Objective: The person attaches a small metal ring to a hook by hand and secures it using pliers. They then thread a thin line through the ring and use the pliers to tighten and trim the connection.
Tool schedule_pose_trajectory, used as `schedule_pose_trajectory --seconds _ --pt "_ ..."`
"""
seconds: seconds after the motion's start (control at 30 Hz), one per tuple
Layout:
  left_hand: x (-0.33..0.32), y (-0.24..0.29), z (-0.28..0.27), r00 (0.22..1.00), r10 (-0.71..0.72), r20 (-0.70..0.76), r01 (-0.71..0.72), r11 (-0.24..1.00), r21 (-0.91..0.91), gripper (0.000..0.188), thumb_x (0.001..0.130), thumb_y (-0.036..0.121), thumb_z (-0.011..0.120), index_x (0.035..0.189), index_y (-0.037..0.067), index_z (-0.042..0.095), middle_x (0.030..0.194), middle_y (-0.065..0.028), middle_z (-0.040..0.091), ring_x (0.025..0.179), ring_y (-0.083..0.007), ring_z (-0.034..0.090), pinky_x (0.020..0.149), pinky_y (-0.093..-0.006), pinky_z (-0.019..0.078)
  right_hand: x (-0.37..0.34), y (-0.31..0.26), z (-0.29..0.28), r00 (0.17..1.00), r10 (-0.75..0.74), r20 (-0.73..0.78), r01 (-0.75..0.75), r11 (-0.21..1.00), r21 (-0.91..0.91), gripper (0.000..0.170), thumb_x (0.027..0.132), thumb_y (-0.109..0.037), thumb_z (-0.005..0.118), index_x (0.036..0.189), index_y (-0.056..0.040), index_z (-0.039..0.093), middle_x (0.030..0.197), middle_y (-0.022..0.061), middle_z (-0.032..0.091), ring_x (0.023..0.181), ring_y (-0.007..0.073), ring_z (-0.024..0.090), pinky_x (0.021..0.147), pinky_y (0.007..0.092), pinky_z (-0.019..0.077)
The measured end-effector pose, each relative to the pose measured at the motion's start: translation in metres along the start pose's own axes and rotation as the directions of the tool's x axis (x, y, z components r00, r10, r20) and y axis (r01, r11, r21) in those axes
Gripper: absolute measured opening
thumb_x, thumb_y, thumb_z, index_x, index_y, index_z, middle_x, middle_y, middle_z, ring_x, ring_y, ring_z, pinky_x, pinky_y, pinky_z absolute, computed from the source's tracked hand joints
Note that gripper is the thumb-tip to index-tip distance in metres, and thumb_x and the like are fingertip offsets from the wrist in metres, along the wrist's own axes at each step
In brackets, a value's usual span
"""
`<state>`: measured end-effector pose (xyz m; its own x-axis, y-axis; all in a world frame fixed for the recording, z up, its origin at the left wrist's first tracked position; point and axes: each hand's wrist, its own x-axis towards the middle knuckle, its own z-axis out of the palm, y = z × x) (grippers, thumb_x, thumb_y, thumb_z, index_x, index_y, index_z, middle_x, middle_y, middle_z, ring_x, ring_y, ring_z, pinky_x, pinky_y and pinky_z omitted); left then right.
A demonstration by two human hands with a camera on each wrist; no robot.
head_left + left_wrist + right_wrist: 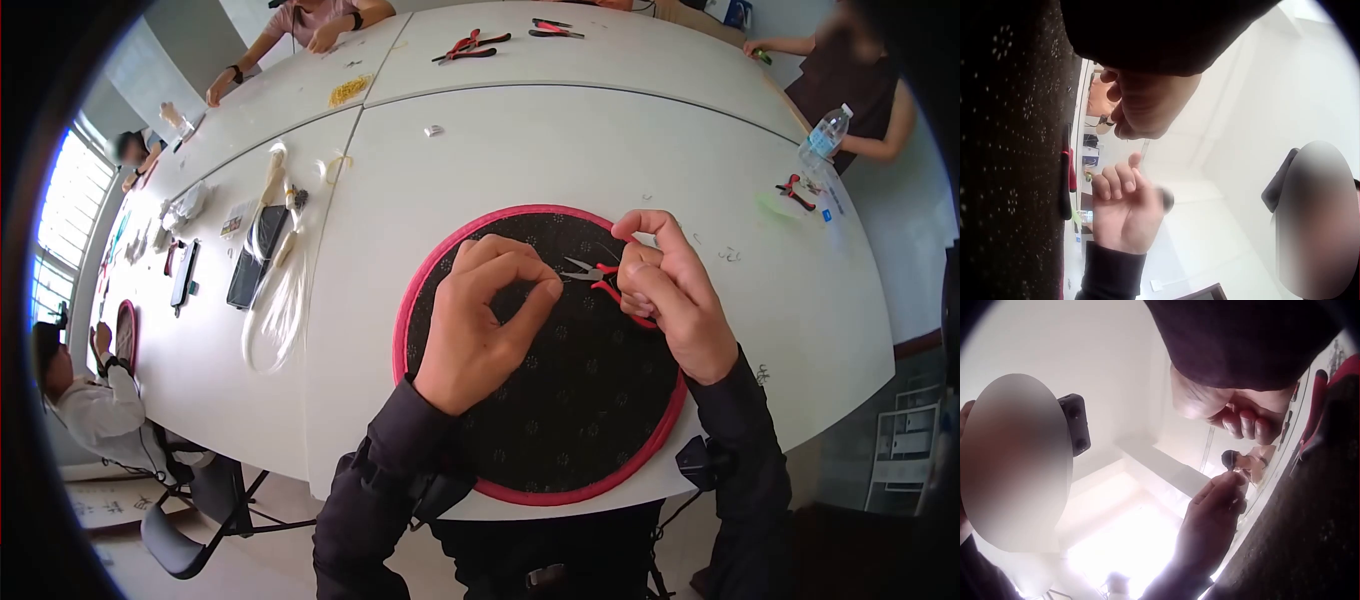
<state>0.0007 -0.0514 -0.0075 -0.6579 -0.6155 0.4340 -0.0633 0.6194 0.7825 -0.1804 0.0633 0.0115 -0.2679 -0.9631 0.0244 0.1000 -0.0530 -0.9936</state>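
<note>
Over a round dark mat with a red rim (540,400), both bare hands are raised. My left hand (485,325) brings thumb and index fingertip together, pinching a thin strand (1232,460) that shows faintly in the right wrist view. My right hand (675,300) has its fingers curled towards the palm and the index finger bent upwards; a faint fine line reaches its fingers. What its palm holds is hidden in the head view. Red-handled pliers (590,272) lie on the mat between the hands, partly covered by the right hand, jaws pointing left.
Left on the white table (370,250) are a bundle of clear strands (280,310) and a dark phone-like slab (257,255). More pliers (470,47) lie at the back. A water bottle (827,132) and small pliers (795,192) are at the right. Other people sit around the table.
</note>
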Motion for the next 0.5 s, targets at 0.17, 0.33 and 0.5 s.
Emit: schedule_pose_trajectory --seconds 0.17,0.33,0.5 --pt "-0.0005 0.0024 -0.0007 0.997 0.042 0.063 -0.046 0.997 0.068 0.006 0.085 0.005 0.071 0.09 0.002 0.069 0.098 -0.0084 0.063 0.098 -0.0232 0.059 0.088 -0.0346 0.0461 -0.0002 -0.0005 0.0014 0.997 -0.072 -0.029 0.07 0.995 -0.064 0.023 0.099 -0.012 0.054 0.12 -0.0024 0.05 0.069 -0.0075 0.039 0.063 0.0019 0.033 0.06 0.02 0.0323" --pt "-0.0006 0.0015 0.0003 0.998 0.037 0.058 -0.042 0.996 0.082 0.007 0.085 0.005 0.072 0.09 0.002 0.069 0.098 -0.0087 0.063 0.098 -0.024 0.059 0.088 -0.0347 0.0464 -0.0002 -0.0051 -0.0007 1.0 -0.027 -0.017 0.024 0.985 -0.173 0.018 0.1 -0.014 0.058 0.112 -0.0008 0.06 0.066 -0.0098 0.041 0.061 0.0002 0.034 0.058 0.0194 0.0329" --pt "-0.0013 -0.0003 0.0015 0.999 0.027 0.044 -0.03 0.997 0.075 0.007 0.084 0.005 0.072 0.09 0.002 0.069 0.106 -0.0102 0.063 0.102 -0.0252 0.06 0.091 -0.035 0.0464 0.003 0.0016 -0.0044 0.997 -0.051 -0.051 0.045 0.993 -0.113 0.021 0.102 -0.016 0.052 0.113 -0.0001 0.061 0.067 -0.0074 0.044 0.061 0.0014 0.037 0.059 0.0203 0.036"
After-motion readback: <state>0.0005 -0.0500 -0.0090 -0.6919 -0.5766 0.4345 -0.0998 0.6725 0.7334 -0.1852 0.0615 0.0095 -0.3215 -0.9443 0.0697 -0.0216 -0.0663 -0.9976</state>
